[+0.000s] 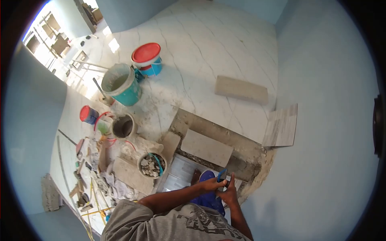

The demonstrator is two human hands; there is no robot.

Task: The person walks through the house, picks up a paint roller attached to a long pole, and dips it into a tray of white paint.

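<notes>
My left hand (214,184) is closed around a small blue-handled trowel (221,173) with a greyish blade. Right against it is my right hand (229,194), one finger pointing up along the blade and the others bent around its lower part; the exact grip is partly hidden. Just beyond both hands, a grey block (207,148) lies across a mortar-stained recess (197,120) in the floor. Below that block is a strip of shiny grey tile (179,172), where a foot shows beside my blue trousers (207,201).
Another long block (241,89) lies on the marbled floor, and a patterned tile (280,125) leans at the right wall. Leftward stand a teal bucket (128,94), a red-lidded bucket (156,68), a mortar bucket (124,125) and a rubble bucket (151,164). Scattered tools (86,172) lie nearby.
</notes>
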